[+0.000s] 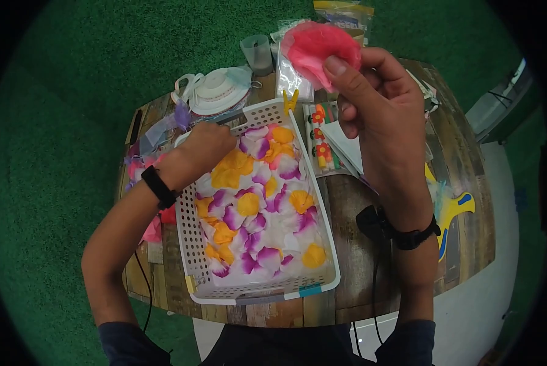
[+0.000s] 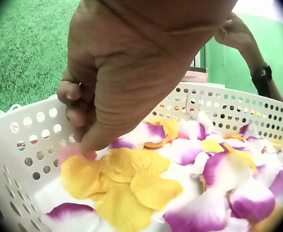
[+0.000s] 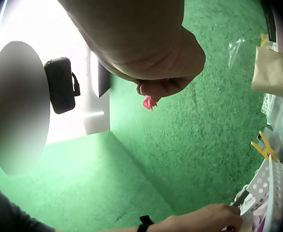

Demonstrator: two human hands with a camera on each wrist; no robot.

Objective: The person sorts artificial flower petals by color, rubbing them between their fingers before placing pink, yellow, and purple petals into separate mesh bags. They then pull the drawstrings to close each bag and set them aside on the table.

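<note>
Raised over the table's far side, my right hand (image 1: 391, 107) pinches pink fabric petals (image 1: 307, 52) between thumb and fingers; a bit of that pink shows below the fingers in the right wrist view. My left hand (image 1: 207, 149) reaches into the far left corner of a white perforated basket (image 1: 191, 229). Its thumb and fingertips pinch a pink petal (image 2: 70, 152), partly hidden behind the thumb, just above a cluster of yellow petals (image 2: 124, 181). Purple-and-white petals (image 1: 268, 259) and more yellow ones lie spread over the basket floor.
A yellow clothespin (image 1: 290, 102) clips the basket's far rim. Behind it stand a clear cup (image 1: 258, 56) and white plates (image 1: 218, 91). Flower-trimmed packs (image 1: 320, 137) lie right of the basket, a yellow-handled tool (image 1: 456, 210) farther right. Pink and purple pieces (image 1: 153, 229) sit along the left.
</note>
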